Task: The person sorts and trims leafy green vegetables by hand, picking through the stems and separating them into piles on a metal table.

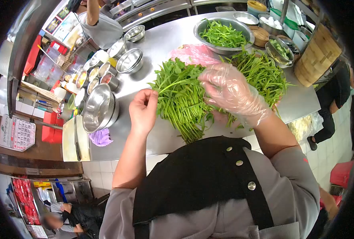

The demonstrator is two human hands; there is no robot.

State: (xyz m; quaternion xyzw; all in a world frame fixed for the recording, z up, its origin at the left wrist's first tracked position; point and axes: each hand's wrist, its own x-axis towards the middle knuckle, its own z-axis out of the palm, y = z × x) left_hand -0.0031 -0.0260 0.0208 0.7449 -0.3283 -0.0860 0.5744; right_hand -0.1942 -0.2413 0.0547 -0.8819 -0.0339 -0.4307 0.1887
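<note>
My bare left hand (144, 110) is closed, its thumb and finger pinching a leafy green stem (169, 84) at the left side of a pile of leafy greens (185, 105). The pile has leaves toward the far side and long thin stems toward me. My right hand (236, 92) wears a clear plastic glove, with its fingers curled in over the right side of this pile. What lies between those fingers is hard to make out. A second heap of greens (262, 73) lies beyond and right of that hand. Pink plastic (195, 54) shows behind the pile.
A steel bowl (197, 35) of cut greens stands at the back. Steel bowls (99, 107) line the left side. A knife (76, 139) rests on a white cutting board (68, 137), near a purple cloth (101, 137). Other people are nearby, one at the far left (101, 30).
</note>
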